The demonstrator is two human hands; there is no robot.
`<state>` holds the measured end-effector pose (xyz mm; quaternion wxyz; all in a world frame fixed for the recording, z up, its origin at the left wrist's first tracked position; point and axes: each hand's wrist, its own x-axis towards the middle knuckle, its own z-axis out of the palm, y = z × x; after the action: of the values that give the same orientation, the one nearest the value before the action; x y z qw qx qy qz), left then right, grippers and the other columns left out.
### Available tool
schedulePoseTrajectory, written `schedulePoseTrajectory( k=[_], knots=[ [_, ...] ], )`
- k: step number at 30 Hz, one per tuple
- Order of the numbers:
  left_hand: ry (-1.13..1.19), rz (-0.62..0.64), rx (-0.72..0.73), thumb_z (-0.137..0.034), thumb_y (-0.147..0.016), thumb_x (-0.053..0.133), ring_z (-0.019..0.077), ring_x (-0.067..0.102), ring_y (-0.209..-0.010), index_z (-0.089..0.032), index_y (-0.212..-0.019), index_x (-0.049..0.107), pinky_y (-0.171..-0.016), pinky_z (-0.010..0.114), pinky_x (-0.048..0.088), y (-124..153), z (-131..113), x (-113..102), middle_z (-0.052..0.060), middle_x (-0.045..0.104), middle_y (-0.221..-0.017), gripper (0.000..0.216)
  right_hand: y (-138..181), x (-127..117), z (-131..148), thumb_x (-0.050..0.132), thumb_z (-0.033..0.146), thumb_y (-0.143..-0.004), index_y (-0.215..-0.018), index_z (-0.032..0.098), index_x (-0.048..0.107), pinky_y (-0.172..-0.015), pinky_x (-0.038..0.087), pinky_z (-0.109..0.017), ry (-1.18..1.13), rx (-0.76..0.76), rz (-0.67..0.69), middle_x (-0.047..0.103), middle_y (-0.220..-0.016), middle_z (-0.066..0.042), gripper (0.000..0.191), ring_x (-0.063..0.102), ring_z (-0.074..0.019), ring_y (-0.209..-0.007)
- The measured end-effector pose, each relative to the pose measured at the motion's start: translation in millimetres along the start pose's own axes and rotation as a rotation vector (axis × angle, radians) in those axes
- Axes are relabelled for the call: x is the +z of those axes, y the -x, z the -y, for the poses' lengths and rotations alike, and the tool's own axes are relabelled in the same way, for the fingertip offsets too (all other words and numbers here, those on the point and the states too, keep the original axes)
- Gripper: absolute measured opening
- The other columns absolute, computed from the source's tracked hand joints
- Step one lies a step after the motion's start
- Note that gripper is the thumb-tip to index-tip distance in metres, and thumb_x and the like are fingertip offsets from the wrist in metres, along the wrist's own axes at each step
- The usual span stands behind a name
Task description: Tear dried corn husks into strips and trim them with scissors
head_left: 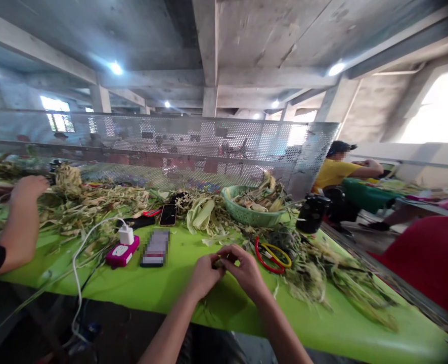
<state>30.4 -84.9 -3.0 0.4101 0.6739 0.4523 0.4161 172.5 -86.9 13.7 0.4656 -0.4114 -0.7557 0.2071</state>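
Because the bit they share is so small, my left hand (203, 277) and right hand (242, 268) meet fingertip to fingertip, both pinching a brownish-green scrap (218, 263). It sits between them, just over the near part of the table (171, 290), likely so I can see it close; too little shows to tell what it is exactly. Right thumb and index finger curve into a ring, probably for fine control rather than force; left fingers curl in from the other side.

Just right of my right hand: a red loop (257, 248) and a yellow loop (288, 261), smooth, rounded, can't tell what they belong to. Placed for easy reach, I'd say. Farther right, tangled fibre (307, 278), grey-green, wispy, hair-like. Beyond my hands, a green basket (247, 216), round, plastic-looking, heaped with dry curled husks (265, 197), presumably to gather loose stuff. Left of it, a pale husk (202, 215), broad and leaf-like.

Left of my left hand, a phone (155, 247) lies flat, screen blurred. Past it, a pink socket box (122, 251), hard, blocky, white charger (126, 234) plugged in on top, white cable (75, 268) trailing over the table edge. Far left, a co-worker's hand (30, 187) near a crinkled straw-coloured bundle (68, 179). Table surface: green, smooth, slightly glossy.
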Motion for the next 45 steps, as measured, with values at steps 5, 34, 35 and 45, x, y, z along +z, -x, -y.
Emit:
schedulePoseTrajectory(
  k=[5,34,35,45],
  knots=[
    [0.042,0.032,0.048,-0.015,-0.069,0.053,0.0237,0.064,-0.09,-0.017,-0.102,0.07,-0.078,0.029,0.047,2,-3,-1,0.004,0.072,-0.093,0.038,1,2,2,0.059,0.01,-0.072,-0.082,0.02,0.068,-0.067,0.047,-0.026,0.016,-0.008,-0.001,0.067,-0.077,-0.002,0.017,0.059,-0.0167,-0.07],
    [1.086,-0.239,-0.229,-0.033,-0.068,0.075,0.0148,0.063,-0.082,-0.019,-0.103,0.055,-0.071,0.024,0.046,-11,14,-10,0.002,0.067,-0.09,0.042,-5,34,18,0.06,0.012,-0.078,-0.085,0.021,0.066,-0.078,0.043,-0.032,0.399,-0.237,0.086,0.062,-0.089,-0.006,0.013,0.056,-0.0213,-0.087],
    [1.092,-0.238,-0.23,-0.032,-0.068,0.075,0.0148,0.063,-0.081,-0.018,-0.101,0.056,-0.071,0.024,0.046,-11,13,-10,0.002,0.067,-0.088,0.041,-5,35,16,0.061,0.012,-0.078,-0.085,0.021,0.066,-0.078,0.043,-0.032,0.423,-0.226,0.073,0.062,-0.089,-0.006,0.012,0.056,-0.0214,-0.086],
    [1.09,-0.25,-0.273,-0.031,-0.07,0.074,0.0146,0.061,-0.086,-0.019,-0.101,0.057,-0.081,0.026,0.045,-13,13,-5,0.001,0.066,-0.087,0.037,-5,38,11,0.055,0.018,-0.084,-0.084,0.02,0.06,-0.072,0.04,-0.032,0.594,-0.178,-0.04,0.062,-0.087,-0.008,0.005,0.055,-0.0226,-0.08]
  ],
)
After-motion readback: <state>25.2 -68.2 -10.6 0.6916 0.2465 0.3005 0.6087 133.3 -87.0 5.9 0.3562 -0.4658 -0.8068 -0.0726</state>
